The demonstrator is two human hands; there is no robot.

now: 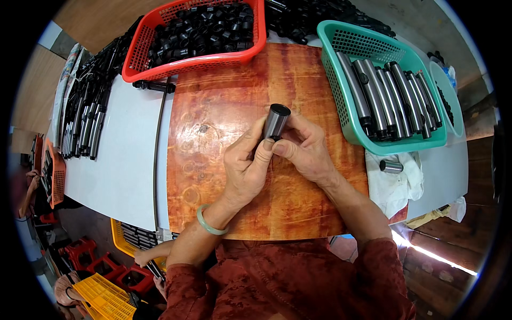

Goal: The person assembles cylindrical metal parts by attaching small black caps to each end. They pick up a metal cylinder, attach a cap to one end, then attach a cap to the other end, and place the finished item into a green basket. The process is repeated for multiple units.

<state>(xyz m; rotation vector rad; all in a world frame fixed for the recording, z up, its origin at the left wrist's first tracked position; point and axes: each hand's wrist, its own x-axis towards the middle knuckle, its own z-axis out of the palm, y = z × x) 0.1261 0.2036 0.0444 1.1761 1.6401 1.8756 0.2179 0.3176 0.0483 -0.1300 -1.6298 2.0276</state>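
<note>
Between my two hands is a short grey metal tube (275, 126) with a glossy black cap on its upper end, tilted slightly to the right. My left hand (245, 165) wraps its left side, thumb along the front. My right hand (308, 152) closes on the lower right side, its thumb and fingers pinching near the bottom end, which the thumbs partly hide. Below them lies the reddish-brown wooden board (298, 213). A similar short metal cylinder (391, 166) rests on a white cloth (397, 189) to the right.
A red basket (197, 68) of small black caps stands at the back left. At the right, a green basket (368, 145) holds several long metal tubes. More tubes (85, 128) lie piled far left. Another person's hand (143, 257) is beside a yellow crate (118, 237) lower left.
</note>
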